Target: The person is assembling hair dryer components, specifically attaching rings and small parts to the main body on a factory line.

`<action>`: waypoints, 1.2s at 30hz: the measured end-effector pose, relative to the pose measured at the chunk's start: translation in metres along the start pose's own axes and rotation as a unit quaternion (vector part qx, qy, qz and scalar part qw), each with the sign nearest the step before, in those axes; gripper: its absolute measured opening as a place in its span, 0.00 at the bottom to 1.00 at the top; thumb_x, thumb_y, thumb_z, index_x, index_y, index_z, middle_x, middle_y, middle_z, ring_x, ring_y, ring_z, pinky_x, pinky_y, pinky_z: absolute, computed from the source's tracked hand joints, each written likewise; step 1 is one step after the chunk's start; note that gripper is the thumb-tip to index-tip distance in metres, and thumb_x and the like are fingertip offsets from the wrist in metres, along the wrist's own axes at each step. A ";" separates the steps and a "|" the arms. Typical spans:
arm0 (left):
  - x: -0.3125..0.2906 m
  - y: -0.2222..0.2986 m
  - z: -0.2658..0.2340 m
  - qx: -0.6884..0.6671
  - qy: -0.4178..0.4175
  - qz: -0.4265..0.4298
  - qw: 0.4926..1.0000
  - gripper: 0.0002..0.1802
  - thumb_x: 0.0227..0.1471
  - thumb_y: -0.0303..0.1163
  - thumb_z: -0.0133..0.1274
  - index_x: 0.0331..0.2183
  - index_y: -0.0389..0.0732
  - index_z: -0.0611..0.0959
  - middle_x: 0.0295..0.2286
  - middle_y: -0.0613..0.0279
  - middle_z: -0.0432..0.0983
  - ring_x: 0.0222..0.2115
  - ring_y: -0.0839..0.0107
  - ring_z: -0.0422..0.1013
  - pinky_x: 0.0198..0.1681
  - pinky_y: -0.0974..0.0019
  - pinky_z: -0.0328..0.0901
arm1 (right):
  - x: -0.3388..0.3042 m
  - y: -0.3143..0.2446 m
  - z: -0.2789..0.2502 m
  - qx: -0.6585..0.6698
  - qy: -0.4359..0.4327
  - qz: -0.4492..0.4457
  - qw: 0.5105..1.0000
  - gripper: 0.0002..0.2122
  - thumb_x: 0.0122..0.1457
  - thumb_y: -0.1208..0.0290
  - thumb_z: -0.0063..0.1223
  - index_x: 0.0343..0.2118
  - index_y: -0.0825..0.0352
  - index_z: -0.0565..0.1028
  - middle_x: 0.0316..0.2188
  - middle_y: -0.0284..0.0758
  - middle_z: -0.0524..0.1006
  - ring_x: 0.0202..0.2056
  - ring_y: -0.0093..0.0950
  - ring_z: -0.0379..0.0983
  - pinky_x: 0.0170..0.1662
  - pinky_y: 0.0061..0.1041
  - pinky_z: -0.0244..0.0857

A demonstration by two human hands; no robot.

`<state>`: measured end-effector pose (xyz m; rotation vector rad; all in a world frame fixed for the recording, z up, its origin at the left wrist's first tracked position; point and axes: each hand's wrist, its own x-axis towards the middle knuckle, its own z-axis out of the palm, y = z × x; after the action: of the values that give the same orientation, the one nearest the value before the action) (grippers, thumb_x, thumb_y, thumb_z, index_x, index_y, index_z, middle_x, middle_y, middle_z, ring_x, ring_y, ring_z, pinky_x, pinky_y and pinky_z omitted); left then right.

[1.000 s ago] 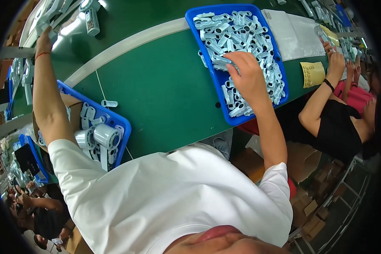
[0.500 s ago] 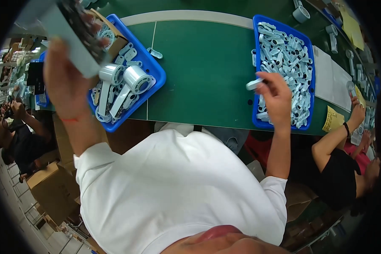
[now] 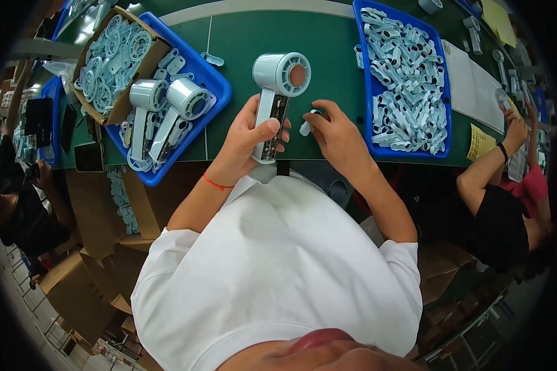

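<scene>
My left hand (image 3: 249, 133) is wrapped round the handle of a pale blue handheld fan (image 3: 270, 74), held upright above the table's near edge. The handle's right side is uncovered, with dark inner parts showing, and a copper-coloured disc sits in the middle of the round head. Just to its right, my right hand (image 3: 336, 133) pinches a small pale blue plastic piece (image 3: 306, 127) between thumb and fingers, apart from the fan. Part of that piece is hidden by the fingers. Two similar fans (image 3: 189, 99) lie in the blue tray (image 3: 226, 93) on the left.
A cardboard box (image 3: 159, 52) of pale blue rings rests on the left tray. At right stands a blue tray (image 3: 366, 111) heaped with small plastic pieces, beside white sheets (image 3: 473, 86) and a yellow note (image 3: 481, 143). Another person's hand (image 3: 515, 133) is at far right.
My left hand has come from the upper left to the middle with the fan. My right hand has moved left from the right tray, still pinching the small piece.
</scene>
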<state>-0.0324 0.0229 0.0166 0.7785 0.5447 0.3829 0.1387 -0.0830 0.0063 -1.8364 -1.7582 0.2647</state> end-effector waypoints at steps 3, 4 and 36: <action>0.000 -0.001 0.000 0.010 0.008 0.017 1.000 0.32 0.43 0.40 0.60 0.46 0.39 0.64 0.32 0.61 0.70 0.30 0.75 0.70 0.31 0.71 0.67 | -0.002 -0.006 0.004 0.054 -0.004 0.038 0.998 0.11 0.46 0.82 0.54 0.35 0.68 0.73 0.40 0.42 0.69 0.33 0.37 0.72 0.36 0.31 0.66; 0.000 -0.001 0.001 0.010 0.015 0.026 0.999 0.31 0.44 0.39 0.59 0.46 0.39 0.64 0.33 0.61 0.70 0.30 0.75 0.70 0.31 0.71 0.67 | -0.002 -0.009 0.005 0.048 -0.010 0.052 0.997 0.12 0.46 0.83 0.53 0.36 0.69 0.73 0.40 0.43 0.69 0.35 0.38 0.71 0.38 0.32 0.66; 0.016 -0.019 0.028 0.519 0.034 0.156 0.840 0.54 0.34 0.33 0.67 0.56 0.32 0.52 0.46 0.46 0.65 0.45 0.56 0.65 0.48 0.60 0.61 | 0.001 -0.019 -0.012 0.384 0.108 0.342 0.851 0.12 0.49 0.73 0.59 0.35 0.76 0.75 0.26 0.36 0.77 0.26 0.20 0.73 0.29 0.19 0.69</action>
<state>-0.0009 0.0034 0.0134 1.9313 0.6910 0.4040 0.1286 -0.0856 0.0263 -1.6828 -0.6068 0.8582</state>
